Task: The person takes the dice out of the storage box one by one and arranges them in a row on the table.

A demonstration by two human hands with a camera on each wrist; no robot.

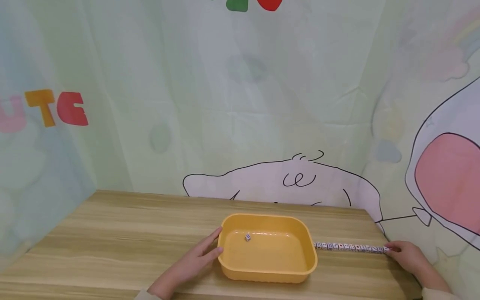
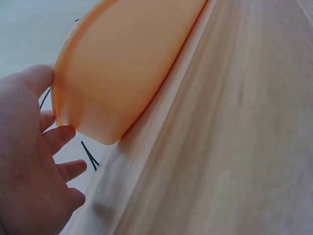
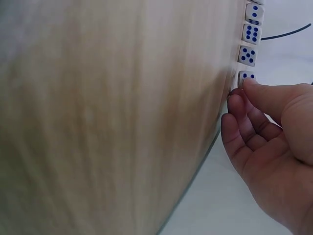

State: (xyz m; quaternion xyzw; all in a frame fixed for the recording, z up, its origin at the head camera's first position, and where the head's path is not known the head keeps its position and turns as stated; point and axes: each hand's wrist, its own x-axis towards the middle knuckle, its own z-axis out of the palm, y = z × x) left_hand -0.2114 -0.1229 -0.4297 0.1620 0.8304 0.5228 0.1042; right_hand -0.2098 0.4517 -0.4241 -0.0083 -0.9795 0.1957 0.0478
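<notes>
A yellow plastic basin (image 1: 268, 276) stands on the wooden table. One white die (image 1: 248, 237) with dark pips lies inside it. My left hand (image 1: 195, 256) touches the basin's left side with its fingers extended; the left wrist view has the hand (image 2: 29, 147) against the basin's end wall (image 2: 112, 73). To the right of the basin runs a straight row of dice (image 1: 346, 247). At the row's right end my right hand (image 1: 406, 255) pinches the last die (image 3: 246, 77) between thumb and fingers. Blue pips show on the neighbouring dice (image 3: 247, 55).
The wooden table (image 1: 112, 241) extends left of the basin. A printed cloth backdrop (image 1: 225, 104) hangs behind the table and along its sides. The table's right edge lies close to my right hand.
</notes>
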